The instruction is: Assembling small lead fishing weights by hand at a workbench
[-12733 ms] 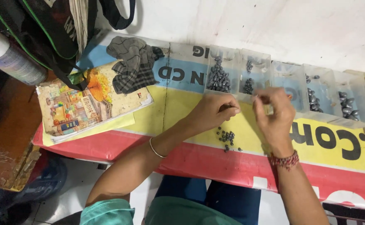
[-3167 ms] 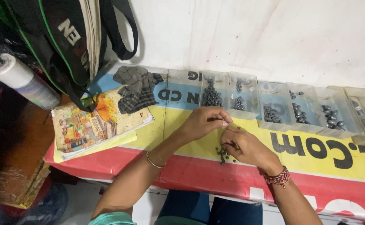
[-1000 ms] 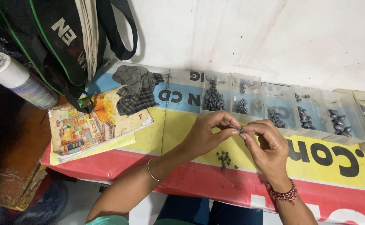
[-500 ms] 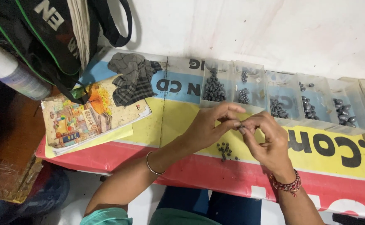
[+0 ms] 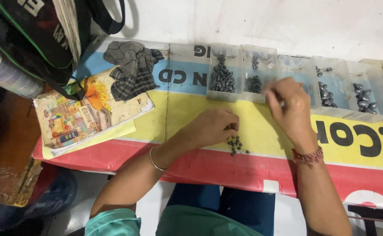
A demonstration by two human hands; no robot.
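Observation:
My left hand (image 5: pixel 212 127) rests on the yellow table cover, its fingers curled down onto a small pile of dark beads (image 5: pixel 235 144) near the front edge. Up and to the right, my right hand (image 5: pixel 288 106) is blurred by motion, with its fingertips bunched just in front of a row of clear plastic compartments (image 5: pixel 227 95). I cannot see whether they pinch a bead. The compartments hold dark oval beads (image 5: pixel 221 78) sorted in heaps. A thin bangle is on my left wrist and a red thread band on my right.
A striped grey cloth (image 5: pixel 129 71) and a colourful picture book (image 5: pixel 84 116) lie at the left of the table. A black bag (image 5: pixel 34 35) hangs over the far left corner beside a pale cylinder (image 5: pixel 6 74). A white wall runs behind the compartments.
My hands were pinching something together above the pile. They have parted: the left dropped onto the bead pile, and the right swung up and right toward the compartments.

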